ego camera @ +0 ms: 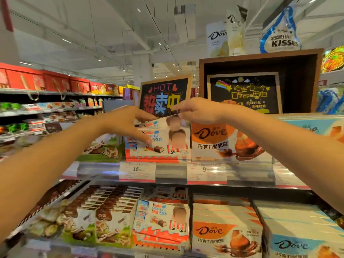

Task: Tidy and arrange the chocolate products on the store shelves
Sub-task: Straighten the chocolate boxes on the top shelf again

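Head view: at frame centre, both hands reach a Kinder chocolate box (160, 122) tilted atop the upper shelf (173, 172) stack. Left hand (128, 121) holds its left end, grip curled, thumb on the box below; right hand (197, 110) pinches its top right edge beside the Dove box (216, 140).

HOT sign (164, 95) behind boxes (160, 144) — blocks reach.

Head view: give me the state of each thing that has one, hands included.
Left hand: grips the left end of the top Kinder box.
Right hand: pinches that box's upper right edge.
Top Kinder box: tilted, atop the stack.
Kinder stack: upright, facing front.
Dove box: upright beside the Kinder stack.
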The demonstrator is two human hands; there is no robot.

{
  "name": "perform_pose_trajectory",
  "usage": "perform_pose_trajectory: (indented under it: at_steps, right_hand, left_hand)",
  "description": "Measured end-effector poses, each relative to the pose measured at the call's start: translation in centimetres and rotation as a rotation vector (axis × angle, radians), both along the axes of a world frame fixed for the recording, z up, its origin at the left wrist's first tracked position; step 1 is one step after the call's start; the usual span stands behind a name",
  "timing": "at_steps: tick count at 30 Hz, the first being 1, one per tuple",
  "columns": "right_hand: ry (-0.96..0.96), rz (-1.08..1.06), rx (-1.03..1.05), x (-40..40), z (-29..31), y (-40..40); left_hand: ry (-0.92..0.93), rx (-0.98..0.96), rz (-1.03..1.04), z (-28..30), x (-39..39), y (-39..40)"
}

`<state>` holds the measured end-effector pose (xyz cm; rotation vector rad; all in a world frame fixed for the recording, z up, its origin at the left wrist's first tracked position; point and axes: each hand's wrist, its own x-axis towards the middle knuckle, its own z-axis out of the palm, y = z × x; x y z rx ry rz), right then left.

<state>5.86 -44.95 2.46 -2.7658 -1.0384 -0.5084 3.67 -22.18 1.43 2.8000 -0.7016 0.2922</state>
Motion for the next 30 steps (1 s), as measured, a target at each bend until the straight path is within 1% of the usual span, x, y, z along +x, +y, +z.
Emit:
perform_pose_trajectory:
  at_steps: [3,7,8,10,12,16,19,22,25,28,30]
  right_hand:
    - [-0.032,0.054,0.003,0.5,-0.6,0.5]
    - [-0.096,0.050,0.132,0.8,-0.7,1.0]
    - [-0.104,0.046,0.141,1.0,-0.7,1.2]
    - [-0.117,0.039,0.170,1.4,-0.6,1.4]
    - [-0.122,0.021,0.204,1.6,-0.5,1.3]
    - [-0.096,-0.001,0.205,1.5,-0.4,1.3]
    - [-0.088,-0.013,0.195,1.2,-0.4,1.2]
    - [-0.053,-0.035,0.224,0.8,-0.4,1.2]
    - [-0.065,-0.064,0.255,0.5,-0.3,1.5]
    - [-0.054,-0.096,0.287,0.4,-0.3,1.5]
    - [-0.026,-0.113,0.291,0.3,-0.4,1.6]
  left_hand:
    - [0.001,-0.069,-0.033,-0.5,0.1,0.3]
    - [-0.002,-0.057,-0.036,-0.3,0.4,0.8]
    - [0.016,-0.080,-0.042,-0.2,0.5,0.9]
    - [0.078,-0.191,-0.070,0.2,0.5,1.0]
    - [0.095,-0.249,-0.065,0.6,0.7,1.1]
    - [0.030,-0.110,-0.077,1.1,1.2,1.2]
    - [-0.019,-0.062,-0.124,1.1,1.9,1.5]
    - [-0.037,-0.053,-0.158,1.1,2.5,2.0]
    - [-0.048,-0.050,-0.204,1.0,2.9,2.3]
    - [-0.104,-0.089,-0.235,1.0,3.5,2.2]
    - [-0.108,-0.083,-0.237,1.1,3.6,2.1]
